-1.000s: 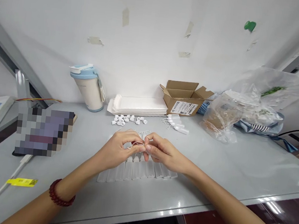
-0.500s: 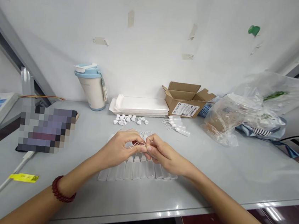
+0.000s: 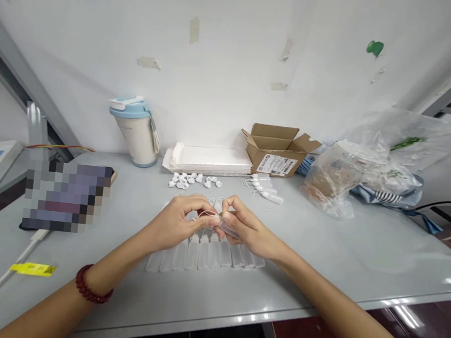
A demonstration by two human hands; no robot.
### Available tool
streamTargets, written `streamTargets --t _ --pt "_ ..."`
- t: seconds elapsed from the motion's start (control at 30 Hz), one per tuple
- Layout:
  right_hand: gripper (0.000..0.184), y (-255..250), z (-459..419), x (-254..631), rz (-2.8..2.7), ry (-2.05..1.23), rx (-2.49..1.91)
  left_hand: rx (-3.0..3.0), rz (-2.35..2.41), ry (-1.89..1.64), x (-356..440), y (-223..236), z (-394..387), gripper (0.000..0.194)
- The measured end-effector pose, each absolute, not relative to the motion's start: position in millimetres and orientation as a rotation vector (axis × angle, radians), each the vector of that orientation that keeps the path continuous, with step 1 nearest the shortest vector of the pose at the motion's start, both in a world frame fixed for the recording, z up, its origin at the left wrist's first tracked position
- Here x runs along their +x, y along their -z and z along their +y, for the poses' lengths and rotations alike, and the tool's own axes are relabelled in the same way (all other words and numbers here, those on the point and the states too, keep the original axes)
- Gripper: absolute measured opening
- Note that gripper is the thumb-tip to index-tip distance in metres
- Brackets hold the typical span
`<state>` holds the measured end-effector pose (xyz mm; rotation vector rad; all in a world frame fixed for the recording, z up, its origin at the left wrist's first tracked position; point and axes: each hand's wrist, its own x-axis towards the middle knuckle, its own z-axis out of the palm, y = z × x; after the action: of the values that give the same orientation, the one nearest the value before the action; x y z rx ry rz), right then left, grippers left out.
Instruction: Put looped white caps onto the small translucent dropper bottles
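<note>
My left hand [image 3: 178,223] and right hand [image 3: 249,230] are together, fingertips nearly meeting, above a row of clear plastic tubes [image 3: 205,258] on the grey table [image 3: 321,254]. The right hand grips one small clear tube [image 3: 229,229]; the left pinches a thin white cord [image 3: 208,214] (the cord spans both hands). White caps [image 3: 191,180] lie beyond.

Left of the open cardboard box [image 3: 276,166] lies a stack of flat paper trays [image 3: 208,162], and beyond it stands a lidded cylindrical tumbler [image 3: 134,138]. Small plastic caps [image 3: 192,181] lie before the stack, a crumpled clear plastic bag [image 3: 331,177] sits right of the box, and a row of translucent plastic bottles [image 3: 204,258] lies well before it.
</note>
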<state>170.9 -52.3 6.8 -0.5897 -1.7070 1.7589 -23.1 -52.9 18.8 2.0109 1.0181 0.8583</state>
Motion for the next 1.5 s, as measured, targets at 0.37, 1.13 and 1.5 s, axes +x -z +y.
streamTargets --t 0.37,1.13,1.5 --pt "0.034 -6 -49 166 -1.573 -1.700 -0.870 2.017 0.963 -0.952 -20 -16 -55 0.011" --pt "0.016 -1 -40 173 -1.905 -0.869 -0.960 1.751 1.189 -0.861 -20 -20 -51 0.037" --pt "0.020 -2 -41 174 -1.888 -0.874 -0.907 1.686 1.148 -0.837 -18 -17 -53 0.048"
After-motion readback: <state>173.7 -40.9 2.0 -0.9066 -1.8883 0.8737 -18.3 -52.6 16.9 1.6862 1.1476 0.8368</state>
